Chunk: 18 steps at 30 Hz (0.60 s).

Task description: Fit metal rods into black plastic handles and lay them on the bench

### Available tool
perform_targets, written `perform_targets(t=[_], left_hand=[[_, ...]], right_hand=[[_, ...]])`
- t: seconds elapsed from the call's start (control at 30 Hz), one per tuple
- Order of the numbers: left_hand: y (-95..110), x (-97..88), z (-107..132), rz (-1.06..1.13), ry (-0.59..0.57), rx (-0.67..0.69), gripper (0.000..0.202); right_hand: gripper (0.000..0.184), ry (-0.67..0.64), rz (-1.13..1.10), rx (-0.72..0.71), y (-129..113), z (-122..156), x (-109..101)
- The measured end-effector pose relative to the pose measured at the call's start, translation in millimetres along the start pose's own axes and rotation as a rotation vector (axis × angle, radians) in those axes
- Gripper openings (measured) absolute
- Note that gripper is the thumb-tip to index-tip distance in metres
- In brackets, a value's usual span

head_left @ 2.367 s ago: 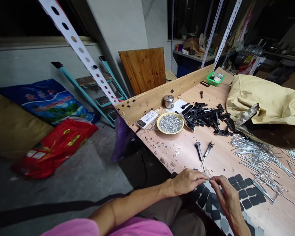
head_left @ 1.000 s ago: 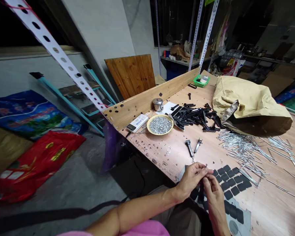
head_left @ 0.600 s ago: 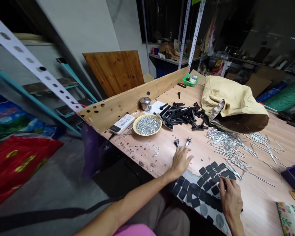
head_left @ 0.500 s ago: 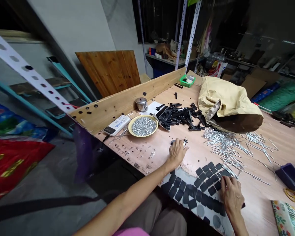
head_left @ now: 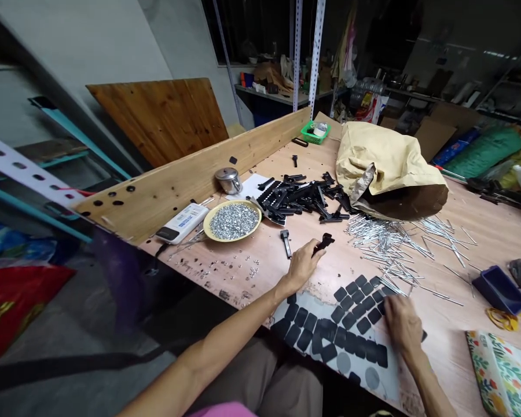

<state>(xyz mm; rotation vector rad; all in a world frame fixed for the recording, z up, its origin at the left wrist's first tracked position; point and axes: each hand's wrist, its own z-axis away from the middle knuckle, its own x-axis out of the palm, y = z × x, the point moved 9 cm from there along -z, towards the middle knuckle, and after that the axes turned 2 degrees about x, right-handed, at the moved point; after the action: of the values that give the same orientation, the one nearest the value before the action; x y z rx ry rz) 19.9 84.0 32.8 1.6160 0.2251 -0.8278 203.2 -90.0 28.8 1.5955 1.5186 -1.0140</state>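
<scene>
My left hand (head_left: 303, 267) is closed around a short black plastic part (head_left: 323, 244), which sticks out beyond the fingers. Just left of that hand, a similar black part (head_left: 285, 243) lies on the table. My right hand (head_left: 403, 323) is curled and blurred by motion at the right edge of a grey sheet (head_left: 316, 301). Its fingertips are hidden, so what they grip does not show. Rows of black rounded pads (head_left: 349, 319) cover much of the sheet. Thin metal rods (head_left: 388, 243) lie in a loose heap beyond the right hand.
A yellow plate (head_left: 208, 227) holds small metal pieces, beside a white device (head_left: 184, 223) and a lidded metal pot (head_left: 228, 180). Black parts (head_left: 304, 197) are piled near a paper sack (head_left: 382, 156). A purple bin (head_left: 499, 289) and a floral packet (head_left: 490, 370) are at right.
The view has shifted slightly right. My left hand has turned and raised the black part, and the other part beside it shows more fully. My right hand has moved and is now blurred.
</scene>
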Motion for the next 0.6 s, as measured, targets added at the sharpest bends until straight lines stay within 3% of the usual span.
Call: perform_targets(t=[0.1,0.23,0.37,0.5,0.6], left_hand=[[-1,9.3,10,0.485,-0.101,-0.096,0.021],[4,19.8,22,0.904,-0.192,-0.193,0.036],[6,28.1,29,1.131,-0.288,-0.298,0.047],[4,38.9,39,1.257,-0.435,-0.458,0.072],[-1,42.0,47,1.203,-0.481,-0.507,0.056]], right_hand=[[0.039,-0.116,-0.093,-0.152,-13,4,14],[0.039,-0.043,-0.006,0.077,14,-2,8],[0.037,-0.147,-0.049,-0.084,-12,4,17],[0.04,-0.142,-0.022,-0.075,-29,12,18],[0.043,-0.139,-0.026,-0.061,-32,10,18]])
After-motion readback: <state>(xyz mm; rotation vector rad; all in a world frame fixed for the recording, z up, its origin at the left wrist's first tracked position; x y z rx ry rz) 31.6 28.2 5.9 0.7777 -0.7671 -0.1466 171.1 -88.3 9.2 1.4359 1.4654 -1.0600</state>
